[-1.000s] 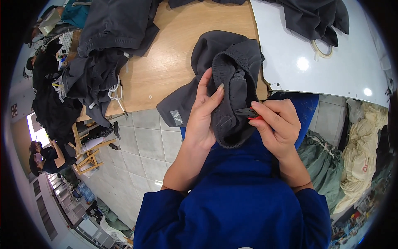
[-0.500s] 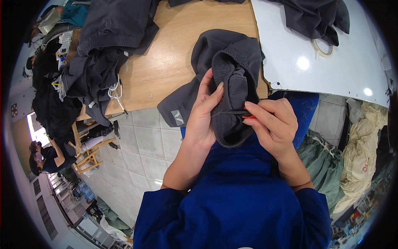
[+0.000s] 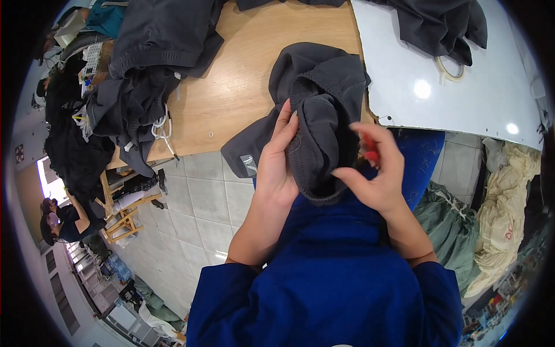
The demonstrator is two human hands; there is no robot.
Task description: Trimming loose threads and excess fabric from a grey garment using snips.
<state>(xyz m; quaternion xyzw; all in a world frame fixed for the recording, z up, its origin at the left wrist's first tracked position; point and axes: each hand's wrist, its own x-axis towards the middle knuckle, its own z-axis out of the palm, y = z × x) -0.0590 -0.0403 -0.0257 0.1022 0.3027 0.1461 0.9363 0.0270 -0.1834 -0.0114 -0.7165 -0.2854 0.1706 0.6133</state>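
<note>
Right now, both hands work a dark grey knitted garment with a ribbed elastic waistband (image 3: 319, 124), held up just off the near edge of the light wooden tabletop (image 3: 243, 81). The left hand (image 3: 276, 168) lies flat against the cloth's left side, fingers (image 3: 287, 128) straight and close together, thumb tucked under the fabric. The right hand (image 3: 376, 173) is curled, forefinger and thumb pinched on the waistband's lower rim; a small red object shows between its fingers. Beside the wood lies a white board (image 3: 462, 87); more dark grey garments (image 3: 150, 63) are heaped at left.
</note>
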